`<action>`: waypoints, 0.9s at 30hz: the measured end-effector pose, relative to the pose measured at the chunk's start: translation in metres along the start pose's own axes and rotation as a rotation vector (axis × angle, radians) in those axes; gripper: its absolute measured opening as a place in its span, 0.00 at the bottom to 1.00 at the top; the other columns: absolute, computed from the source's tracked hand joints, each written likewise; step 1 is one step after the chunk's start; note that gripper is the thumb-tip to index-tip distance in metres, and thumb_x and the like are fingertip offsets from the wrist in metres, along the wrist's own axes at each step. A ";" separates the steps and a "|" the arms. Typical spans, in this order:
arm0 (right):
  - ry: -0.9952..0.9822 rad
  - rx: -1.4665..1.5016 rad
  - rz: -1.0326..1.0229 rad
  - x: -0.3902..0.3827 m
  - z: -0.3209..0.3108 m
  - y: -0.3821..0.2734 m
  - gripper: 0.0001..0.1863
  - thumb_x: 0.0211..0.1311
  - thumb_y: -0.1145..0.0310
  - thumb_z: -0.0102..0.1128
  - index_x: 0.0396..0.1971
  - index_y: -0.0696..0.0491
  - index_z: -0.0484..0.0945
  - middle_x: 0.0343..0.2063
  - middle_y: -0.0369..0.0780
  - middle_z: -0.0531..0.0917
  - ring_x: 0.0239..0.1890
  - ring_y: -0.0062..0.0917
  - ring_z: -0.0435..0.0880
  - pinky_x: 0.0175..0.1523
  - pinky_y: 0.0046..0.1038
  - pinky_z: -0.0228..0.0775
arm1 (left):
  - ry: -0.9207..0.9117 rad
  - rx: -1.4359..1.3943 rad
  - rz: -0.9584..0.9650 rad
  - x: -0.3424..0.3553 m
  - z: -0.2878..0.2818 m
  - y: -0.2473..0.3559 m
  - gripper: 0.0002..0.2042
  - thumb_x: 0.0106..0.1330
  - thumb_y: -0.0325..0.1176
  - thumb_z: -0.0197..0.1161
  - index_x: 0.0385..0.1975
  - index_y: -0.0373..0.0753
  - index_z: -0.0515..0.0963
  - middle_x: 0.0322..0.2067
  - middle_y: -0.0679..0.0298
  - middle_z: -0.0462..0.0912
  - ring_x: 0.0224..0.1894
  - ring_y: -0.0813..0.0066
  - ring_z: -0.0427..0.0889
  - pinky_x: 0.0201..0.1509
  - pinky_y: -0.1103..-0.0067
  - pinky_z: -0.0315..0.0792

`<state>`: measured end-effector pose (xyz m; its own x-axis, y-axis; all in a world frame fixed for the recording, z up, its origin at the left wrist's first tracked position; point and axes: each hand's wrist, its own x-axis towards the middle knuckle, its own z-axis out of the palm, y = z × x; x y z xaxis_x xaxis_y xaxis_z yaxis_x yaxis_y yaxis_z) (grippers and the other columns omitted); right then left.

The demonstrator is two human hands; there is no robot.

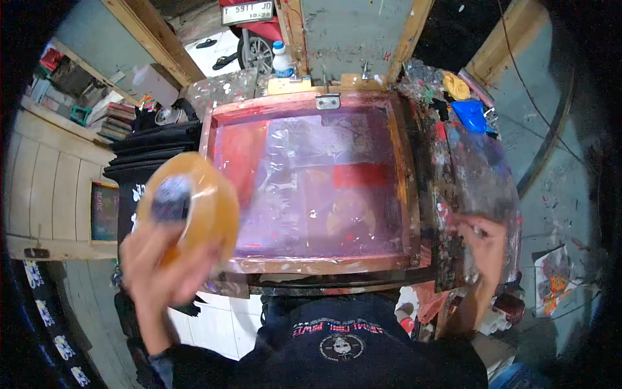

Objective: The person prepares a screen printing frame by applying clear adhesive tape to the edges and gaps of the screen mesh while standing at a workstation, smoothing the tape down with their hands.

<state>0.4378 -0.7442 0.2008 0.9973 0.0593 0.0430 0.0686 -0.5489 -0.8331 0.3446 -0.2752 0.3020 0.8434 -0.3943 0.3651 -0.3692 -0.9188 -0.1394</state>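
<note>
My left hand [159, 262] holds up a large roll of clear brownish tape [204, 201] at the lower left corner of a wooden screen-printing frame [311, 264]. The frame's mesh is stained red and purple and shines as if taped over. My right hand [483, 240] rests on the paint-spattered table surface [466, 168] just right of the frame, fingers curled; whether it pinches a tape end or something small I cannot tell. The picture is blurred around both hands.
A metal hinge clamp [328, 101] holds the frame's far edge. A white bottle with a blue cap [282, 59] stands behind it. Blue and yellow rags [468, 107] lie at the far right. A stack of black cloth [152, 146] sits at left.
</note>
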 end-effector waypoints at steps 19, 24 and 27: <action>-0.237 -0.651 -0.802 0.079 0.036 -0.101 0.14 0.55 0.71 0.61 0.42 0.52 0.85 0.30 0.43 0.85 0.35 0.38 0.83 0.41 0.39 0.76 | 0.326 0.101 -0.360 0.072 0.262 0.002 0.33 0.62 0.46 0.67 0.66 0.41 0.69 0.46 0.49 0.78 0.48 0.54 0.77 0.56 0.66 0.67; -0.263 -0.564 -0.737 0.084 0.056 -0.107 0.13 0.57 0.73 0.64 0.43 0.52 0.86 0.31 0.43 0.86 0.34 0.38 0.84 0.40 0.36 0.76 | 0.145 -1.095 -0.336 0.091 0.183 0.123 0.34 0.56 0.36 0.74 0.62 0.31 0.69 0.54 0.48 0.80 0.57 0.65 0.79 0.62 0.67 0.71; -0.292 -0.404 -0.647 0.096 0.063 -0.094 0.14 0.61 0.72 0.63 0.47 0.52 0.86 0.34 0.42 0.88 0.33 0.31 0.86 0.39 0.32 0.77 | -0.203 -1.362 -0.518 0.087 0.201 0.128 0.25 0.57 0.26 0.73 0.55 0.30 0.73 0.44 0.52 0.85 0.47 0.68 0.86 0.52 0.73 0.78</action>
<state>0.5252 -0.6342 0.2490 0.7140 0.6518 0.2555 0.6882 -0.5863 -0.4274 0.4495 -0.4301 0.1306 0.9898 -0.1349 -0.0454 0.0066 -0.2756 0.9613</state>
